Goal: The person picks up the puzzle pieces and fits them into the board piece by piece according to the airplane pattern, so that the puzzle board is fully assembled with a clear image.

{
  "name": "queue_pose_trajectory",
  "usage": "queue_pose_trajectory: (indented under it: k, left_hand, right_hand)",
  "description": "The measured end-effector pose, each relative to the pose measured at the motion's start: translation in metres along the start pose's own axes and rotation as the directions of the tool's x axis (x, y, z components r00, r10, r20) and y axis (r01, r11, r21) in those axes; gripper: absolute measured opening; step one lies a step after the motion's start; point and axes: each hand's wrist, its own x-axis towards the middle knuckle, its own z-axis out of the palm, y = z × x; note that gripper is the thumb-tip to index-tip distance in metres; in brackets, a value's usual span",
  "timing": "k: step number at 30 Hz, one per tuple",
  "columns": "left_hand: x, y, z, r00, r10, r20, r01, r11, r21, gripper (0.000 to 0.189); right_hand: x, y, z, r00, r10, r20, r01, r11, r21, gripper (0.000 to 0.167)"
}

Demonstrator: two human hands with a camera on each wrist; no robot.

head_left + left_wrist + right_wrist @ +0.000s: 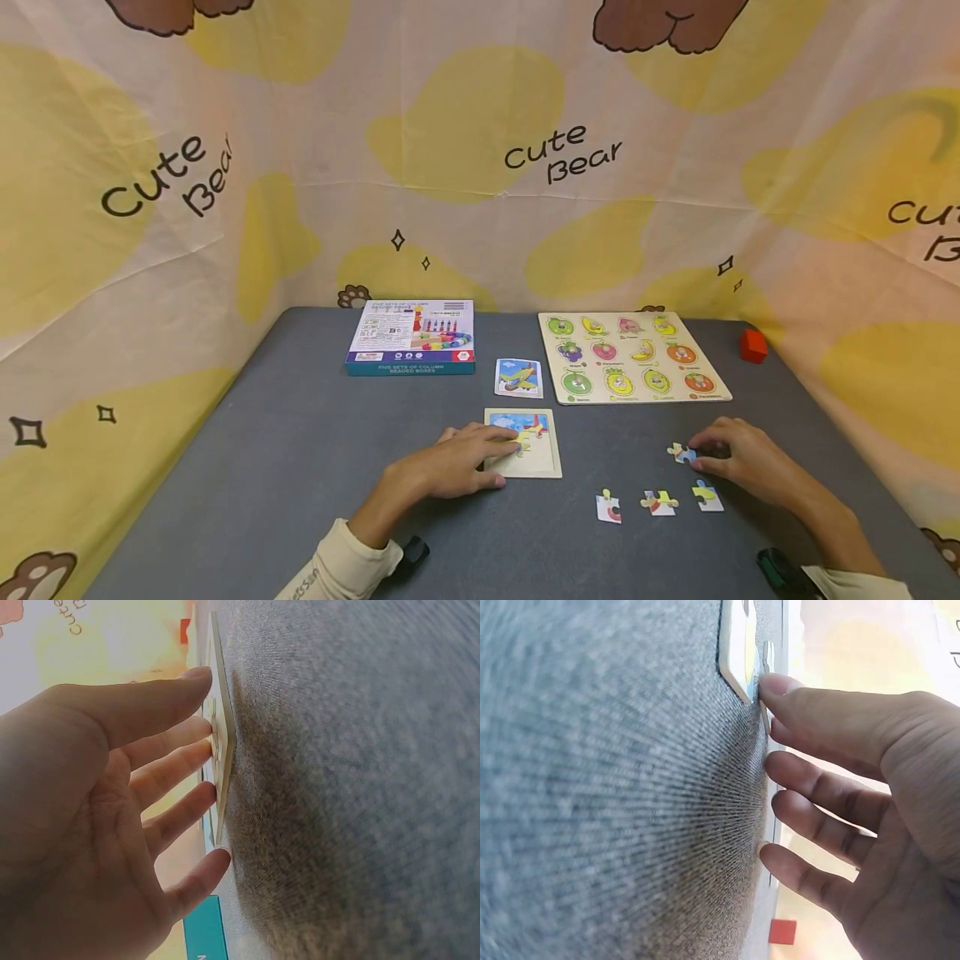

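A small wooden jigsaw tray (pixel 556 454), partly filled with an airplane picture, lies in the middle of the table. My left hand (pixel 459 462) rests on its left side, fingers spread over the picture and the thumb at the near edge. In the left wrist view the fingertips (pixel 202 791) touch the board. To the right, my right hand (pixel 750 458) pinches a blue-and-yellow puzzle piece (pixel 678 452) by its right side, thumb and forefinger low at the cloth. Three loose pieces lie nearer: one white and red (pixel 609 507), one red and yellow (pixel 660 503), one yellow and blue (pixel 707 497).
Behind the tray lies an airplane picture card (pixel 518 378). A flat boxed set (pixel 410 337) sits at the back left, and a fruit puzzle board (pixel 637 358) at the back right. Near the right edge is a red block (pixel 753 346). A printed cloth hangs around the table.
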Motion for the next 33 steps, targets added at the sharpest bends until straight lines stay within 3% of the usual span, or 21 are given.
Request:
queue_pose_trajectory:
  k: [18,33]
  left_hand:
    - [-0.002,0.001,-0.001,1.0,-0.004,-0.001,0.004,1.0,-0.009,0.057]
    - [-0.002,0.002,-0.001,1.0,-0.002,0.0,0.002,1.0,-0.014,0.057]
  right_hand:
    - [0.009,-0.01,0.006,1.0,0.001,-0.017,0.0,0.999,0.041,0.017]
    - [0.047,-0.048,0.016,0.997,-0.048,0.062,0.043,0.996,0.083,0.018]
